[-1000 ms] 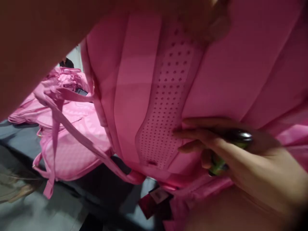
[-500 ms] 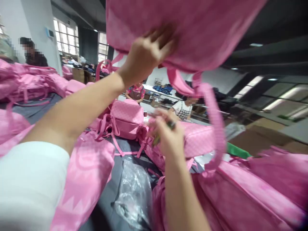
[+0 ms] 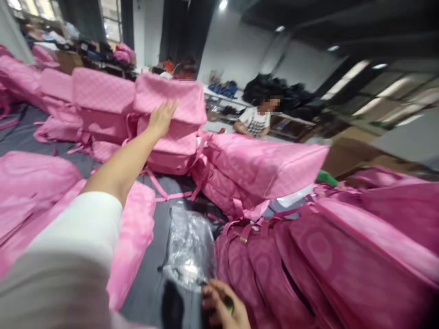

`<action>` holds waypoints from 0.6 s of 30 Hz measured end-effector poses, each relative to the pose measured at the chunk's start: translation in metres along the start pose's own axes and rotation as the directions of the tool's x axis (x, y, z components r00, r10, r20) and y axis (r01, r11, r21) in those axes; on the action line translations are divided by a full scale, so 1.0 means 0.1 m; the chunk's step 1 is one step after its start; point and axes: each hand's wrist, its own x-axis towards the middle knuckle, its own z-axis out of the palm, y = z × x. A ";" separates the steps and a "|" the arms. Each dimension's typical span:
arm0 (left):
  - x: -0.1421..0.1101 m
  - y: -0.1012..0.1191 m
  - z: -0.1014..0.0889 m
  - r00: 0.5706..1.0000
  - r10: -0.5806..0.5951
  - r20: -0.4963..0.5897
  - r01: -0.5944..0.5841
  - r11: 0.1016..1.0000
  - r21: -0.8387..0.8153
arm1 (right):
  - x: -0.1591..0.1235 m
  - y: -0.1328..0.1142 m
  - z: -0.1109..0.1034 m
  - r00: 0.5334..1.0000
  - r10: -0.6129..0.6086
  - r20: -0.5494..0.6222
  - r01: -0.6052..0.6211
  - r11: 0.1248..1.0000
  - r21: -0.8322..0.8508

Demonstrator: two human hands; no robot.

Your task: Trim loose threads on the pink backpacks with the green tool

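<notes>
My left hand (image 3: 163,119) reaches far forward, its fingers stretched out flat against the front of a pink checked backpack (image 3: 178,98), which sits on top of another pink bag in the row. Low in the view, my right hand (image 3: 224,305) is closed around a small dark object (image 3: 229,303) with a greenish part; blur and fingers hide its kind. Just beyond that hand lies a clear plastic bag (image 3: 190,242) on the dark tabletop (image 3: 151,269). Darker pink backpacks (image 3: 274,265) stand packed together to the right of it.
More pink backpacks (image 3: 103,91) line the table's far side. A pink bag (image 3: 254,160) lies on its side at the middle right. Another pink bag (image 3: 135,228) rests beneath my left arm. Across the table a co-worker (image 3: 255,121) sits; cardboard (image 3: 356,137) stands at the right.
The pink backpack my left hand held up high is down on the row, and that hand now lies flat on it. My right hand has drawn back toward me and down.
</notes>
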 end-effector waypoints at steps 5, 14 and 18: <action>-1.40 0.16 -0.86 0.984 -0.074 0.165 0.075 0.997 -0.001 | -0.09 -0.03 -0.02 0.991 -0.084 0.103 0.084 0.996 -0.003; -5.31 1.40 -1.15 0.800 -0.510 0.318 0.308 0.802 0.511 | -0.38 0.59 0.16 0.896 -0.066 0.440 0.049 0.998 0.051; -5.59 1.50 -1.09 0.803 -0.544 0.243 0.295 0.717 0.632 | -0.65 0.87 0.25 0.869 -0.099 0.486 0.082 0.995 0.057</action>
